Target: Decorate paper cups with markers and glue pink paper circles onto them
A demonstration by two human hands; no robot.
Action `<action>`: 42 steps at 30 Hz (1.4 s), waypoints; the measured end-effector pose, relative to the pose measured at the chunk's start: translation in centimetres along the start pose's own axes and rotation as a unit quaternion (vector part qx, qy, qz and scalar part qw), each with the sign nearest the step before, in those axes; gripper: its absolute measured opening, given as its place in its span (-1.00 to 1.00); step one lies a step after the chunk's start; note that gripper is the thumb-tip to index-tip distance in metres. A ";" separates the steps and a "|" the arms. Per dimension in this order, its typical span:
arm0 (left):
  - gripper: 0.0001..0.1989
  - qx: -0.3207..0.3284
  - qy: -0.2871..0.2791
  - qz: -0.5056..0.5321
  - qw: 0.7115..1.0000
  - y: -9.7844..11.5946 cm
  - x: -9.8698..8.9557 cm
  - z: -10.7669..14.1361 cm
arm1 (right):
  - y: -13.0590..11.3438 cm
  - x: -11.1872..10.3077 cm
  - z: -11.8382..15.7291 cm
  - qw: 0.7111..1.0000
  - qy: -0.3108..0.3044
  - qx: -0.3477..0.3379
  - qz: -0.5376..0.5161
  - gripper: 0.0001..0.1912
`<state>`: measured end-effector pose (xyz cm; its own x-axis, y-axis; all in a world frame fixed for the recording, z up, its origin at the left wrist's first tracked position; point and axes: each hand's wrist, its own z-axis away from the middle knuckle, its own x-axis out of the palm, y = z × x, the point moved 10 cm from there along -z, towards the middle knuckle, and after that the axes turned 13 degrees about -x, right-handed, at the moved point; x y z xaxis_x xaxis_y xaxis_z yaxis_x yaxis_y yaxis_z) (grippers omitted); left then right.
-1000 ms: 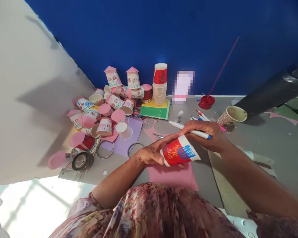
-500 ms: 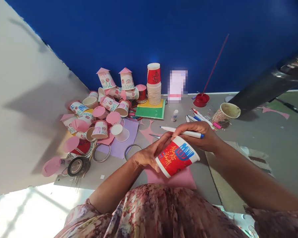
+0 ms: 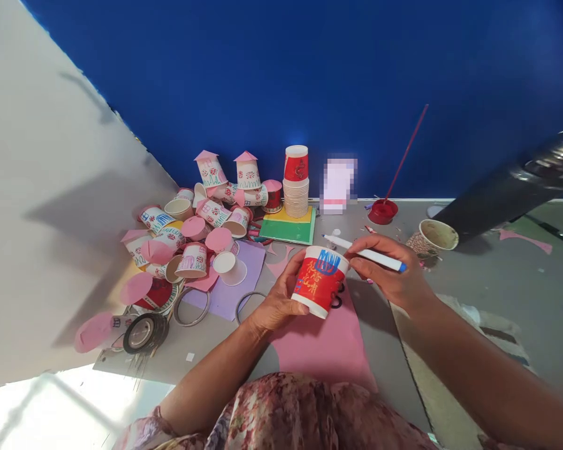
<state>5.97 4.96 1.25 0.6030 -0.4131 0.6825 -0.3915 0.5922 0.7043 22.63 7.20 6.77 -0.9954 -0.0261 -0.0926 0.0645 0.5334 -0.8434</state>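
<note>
A red paper cup point(image 3: 319, 281) with white rims, gold characters and blue marker drawing is tilted in my left hand point(image 3: 281, 297), whose fingers wrap its left side. My right hand point(image 3: 389, 265) pinches a white marker point(image 3: 363, 251) with a blue end; the marker's tip points left, just above the cup's rim. The fingertips of my right hand are close to the cup's upper right edge. Under the cup lies a pink paper sheet point(image 3: 323, 350), with black scissor handles point(image 3: 338, 302) partly hidden behind the cup.
Decorated cups point(image 3: 192, 259) with pink paper tops are piled at the left. Stacked cups point(image 3: 296, 197) stand on a green and yellow pad point(image 3: 286, 231). Tape rolls point(image 3: 145, 332) lie front left. At the right are a red dish point(image 3: 383, 211), a patterned cup point(image 3: 432, 237) and a dark cylinder point(image 3: 502, 178).
The cup is now more upright and turned in my left hand. My right hand with the marker has moved right, off the cup's top. The view has shifted, so the table items appear lower.
</note>
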 end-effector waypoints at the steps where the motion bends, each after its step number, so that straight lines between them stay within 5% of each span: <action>1: 0.05 -0.002 0.005 -0.004 1.000 -0.1 -0.1 0.0 | 0.1 -0.1 0.0 1.000 0.003 0.005 0.000 -0.91; 13: 0.13 -0.010 0.020 -0.170 0.985 1.1 0.6 1.0 | -0.6 0.3 -0.6 0.998 -0.045 0.018 0.034 -0.91; 20: -0.06 0.077 0.096 -0.237 0.964 2.5 -1.0 0.6 | -2.5 -1.8 0.1 0.993 0.099 -0.065 0.030 -0.81; 30: -0.09 0.107 0.137 -0.278 0.945 3.0 -1.6 0.3 | -6.8 2.0 1.3 0.967 -0.046 -0.210 0.139 -0.87; 42: -0.07 0.132 0.142 -0.317 0.928 3.2 -1.3 0.4 | -7.6 2.3 1.3 0.953 -0.051 -0.249 0.166 -0.83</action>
<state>3.69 7.14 2.69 0.9148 -0.3991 0.0623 -0.0297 0.0873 0.9957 19.91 2.02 12.31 -0.9125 0.1456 -0.3824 0.3074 0.8607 -0.4059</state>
